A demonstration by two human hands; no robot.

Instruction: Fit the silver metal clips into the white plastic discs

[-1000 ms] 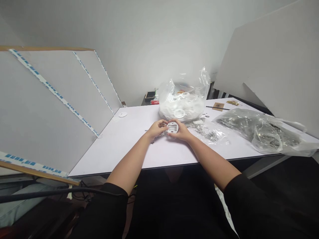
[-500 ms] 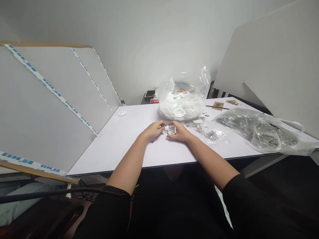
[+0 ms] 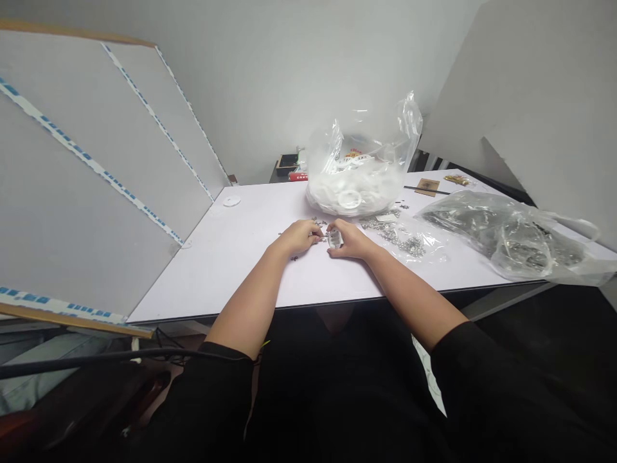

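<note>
Plastic case (image 3: 335, 240), clamped in the right hand (image 3: 355, 241) at seven o'clock from the bulging bag (image 3: 357, 200), is turned more edge-on than a second ago, while at its nine o'clock the left hand (image 3: 299, 236) curls close, whether clamped I cannot tell.

Left hand (image 3: 299, 236) pinched, right hand (image 3: 353, 239) curled

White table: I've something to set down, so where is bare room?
Bare tabletop lies between the round disc, left forearm and front edge; a smaller patch, between that forearm and the right forearm. Crowded: around the left hand, with small bits; beyond the right hand, the tall bag; rightward, the flat bag and big bag.
</note>
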